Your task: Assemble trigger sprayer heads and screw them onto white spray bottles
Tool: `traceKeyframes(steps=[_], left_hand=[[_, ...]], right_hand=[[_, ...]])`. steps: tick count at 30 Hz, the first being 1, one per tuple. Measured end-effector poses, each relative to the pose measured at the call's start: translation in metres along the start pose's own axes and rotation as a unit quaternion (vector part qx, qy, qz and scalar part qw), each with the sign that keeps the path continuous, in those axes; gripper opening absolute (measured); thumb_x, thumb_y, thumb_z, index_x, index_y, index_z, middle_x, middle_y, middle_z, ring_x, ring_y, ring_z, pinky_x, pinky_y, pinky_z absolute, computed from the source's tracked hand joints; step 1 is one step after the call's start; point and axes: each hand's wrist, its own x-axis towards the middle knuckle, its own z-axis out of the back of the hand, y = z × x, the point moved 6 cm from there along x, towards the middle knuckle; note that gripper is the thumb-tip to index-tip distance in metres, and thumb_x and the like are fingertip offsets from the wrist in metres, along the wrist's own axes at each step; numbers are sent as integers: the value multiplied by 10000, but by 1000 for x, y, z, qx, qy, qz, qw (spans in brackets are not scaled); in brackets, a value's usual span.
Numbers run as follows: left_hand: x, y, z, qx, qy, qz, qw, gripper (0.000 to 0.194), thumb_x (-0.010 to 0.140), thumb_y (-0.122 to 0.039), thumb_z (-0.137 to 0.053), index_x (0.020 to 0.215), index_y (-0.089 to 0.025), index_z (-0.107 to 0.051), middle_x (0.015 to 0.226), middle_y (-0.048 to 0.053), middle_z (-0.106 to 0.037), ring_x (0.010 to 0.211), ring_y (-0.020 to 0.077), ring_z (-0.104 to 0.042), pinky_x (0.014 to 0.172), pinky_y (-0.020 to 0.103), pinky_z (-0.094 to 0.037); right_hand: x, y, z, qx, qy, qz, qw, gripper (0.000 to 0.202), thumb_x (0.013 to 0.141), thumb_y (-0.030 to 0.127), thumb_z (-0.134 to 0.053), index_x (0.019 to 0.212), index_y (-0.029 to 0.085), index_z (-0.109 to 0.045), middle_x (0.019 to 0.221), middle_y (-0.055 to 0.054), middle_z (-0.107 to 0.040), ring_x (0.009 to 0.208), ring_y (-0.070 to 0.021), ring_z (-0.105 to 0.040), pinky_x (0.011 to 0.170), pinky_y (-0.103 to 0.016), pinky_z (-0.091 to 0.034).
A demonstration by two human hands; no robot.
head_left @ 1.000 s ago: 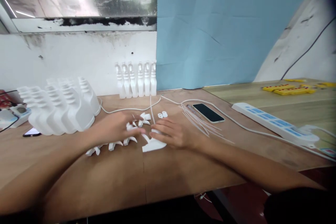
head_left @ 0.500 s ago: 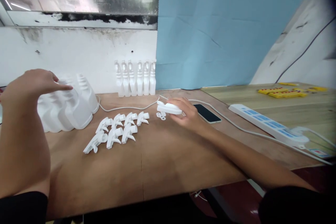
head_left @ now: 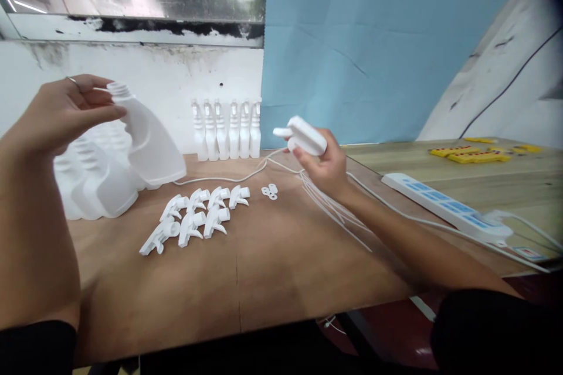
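White plastic makes up nearly everything being handled: the left hand (head_left: 65,111) grips an uncapped spray bottle (head_left: 153,149) by its threaded neck, thumb on the near side and fingers behind, holding it tilted with the base toward the middle of the table (head_left: 281,281). Well apart from it, the right hand (head_left: 325,167) grasps a trigger sprayer head (head_left: 308,136) raised above the tabletop; whether a tube hangs from that head cannot be made out. Bottle and head are separate, so this pair looks unjoined. Six finished-looking bottles (head_left: 223,137) stand in a row against the wall, each apparently topped with its own head, which suggests that much is done. What seems left is considerable: a cluster of bare bottles (head_left: 103,193) stands on the left behind the forearm, too overlapped to count, and seven loose sprayer heads (head_left: 192,228) lie in two rows near the middle, none on a bottle. Just right of them sits a small group of flat washers (head_left: 273,195), and a loose bundle of thin tubes (head_left: 332,211) lies beyond, partly hidden by the right forearm.
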Motion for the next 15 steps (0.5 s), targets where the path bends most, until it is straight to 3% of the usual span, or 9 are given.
traceKeyframes(steps=[2,4,8,11,15], left_hand=[[0,-13,-13,-79,-6,-24,997,738,813,-448,-723,1366,-28,-475,1109,80,-640,969,200,-593,981,524,-446],[1,-21,-32,-132,21,-30,991,683,832,-361,-707,1362,-3,-469,1090,98,-649,921,173,-603,978,499,-471],[-1,-34,-65,-96,108,-42,989,572,865,-342,-651,1344,-52,-533,1151,127,-664,996,215,-615,962,449,-486],[-6,-46,-74,-2,128,-89,988,513,850,-408,-627,1290,-145,-624,1118,85,-688,991,245,-630,925,412,-501],[-13,-61,-78,49,143,-133,980,490,841,-430,-586,1273,-208,-653,1101,56,-709,950,245,-649,893,382,-509]], right_hand=[[27,-2,-2,75,-9,-13,997,360,958,464,-535,1215,216,-487,1066,-78,-667,889,-201,-708,804,-397,-591],[57,-1,5,135,-66,-16,988,373,952,531,-514,1165,230,-461,1025,-62,-656,888,-189,-715,789,-374,-594],[100,3,22,275,-147,-43,949,328,952,521,-503,1090,246,-389,998,-65,-656,902,-195,-728,883,-403,-565],[106,11,30,316,-191,-39,929,300,965,492,-467,1091,235,-377,1023,-82,-634,945,-199,-722,913,-393,-546],[100,18,30,330,-196,-33,923,270,952,427,-493,1102,227,-392,1018,-80,-618,936,-202,-724,930,-394,-531]])
